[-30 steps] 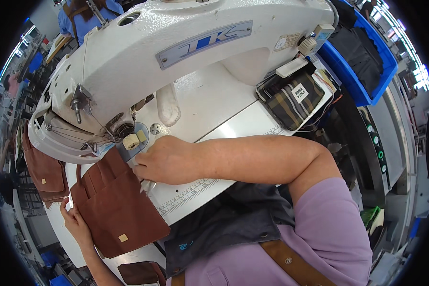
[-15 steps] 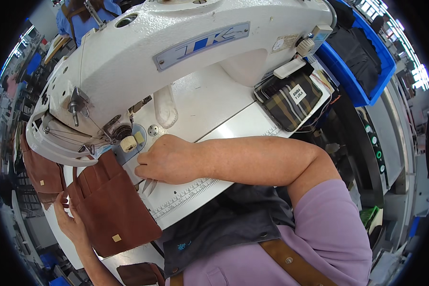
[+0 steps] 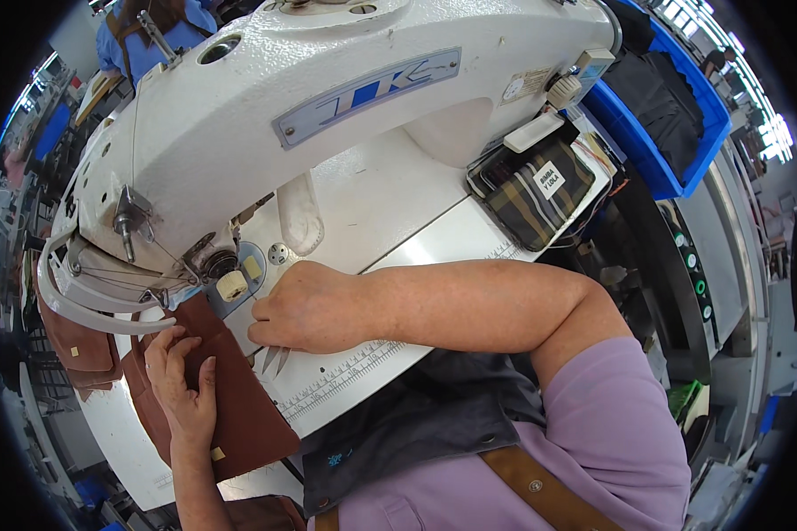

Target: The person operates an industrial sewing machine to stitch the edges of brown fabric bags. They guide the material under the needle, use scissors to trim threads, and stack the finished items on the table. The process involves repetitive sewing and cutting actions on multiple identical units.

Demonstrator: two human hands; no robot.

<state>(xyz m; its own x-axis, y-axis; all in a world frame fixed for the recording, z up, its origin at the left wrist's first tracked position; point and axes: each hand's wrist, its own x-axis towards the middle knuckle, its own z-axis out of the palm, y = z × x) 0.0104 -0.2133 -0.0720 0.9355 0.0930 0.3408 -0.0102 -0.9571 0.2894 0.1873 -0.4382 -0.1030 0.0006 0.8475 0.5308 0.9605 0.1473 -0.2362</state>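
A white sewing machine (image 3: pixel 177 115) arches over the table, its roller foot (image 3: pixel 232 285) low at centre-left. Below it lies a brown bag piece (image 3: pixel 250 411) with folded layers and a small yellowish tab. My left hand (image 3: pixel 184 389) rests on this piece, fingers slightly bent and apart, near the machine's curved guard. Just right of the roller foot, my right hand (image 3: pixel 299 308) is closed around small metal snips (image 3: pixel 273 361), whose blades stick out beneath the fingers; their grip is mostly hidden. More brown pieces (image 3: pixel 75 350) lie at the far left.
A plaid item (image 3: pixel 530 199) sits in a tray right of the machine. Beyond it is a blue crate (image 3: pixel 660 115) of dark material. A person in blue (image 3: pixel 155 40) works behind the machine. A printed ruler (image 3: pixel 328 385) runs along the front edge, with another brown piece (image 3: pixel 266 513) below.
My left hand has moved up and right from the bag piece's left edge onto its top, fingers toward the machine. The piece has shifted slightly left. My right hand has barely moved.
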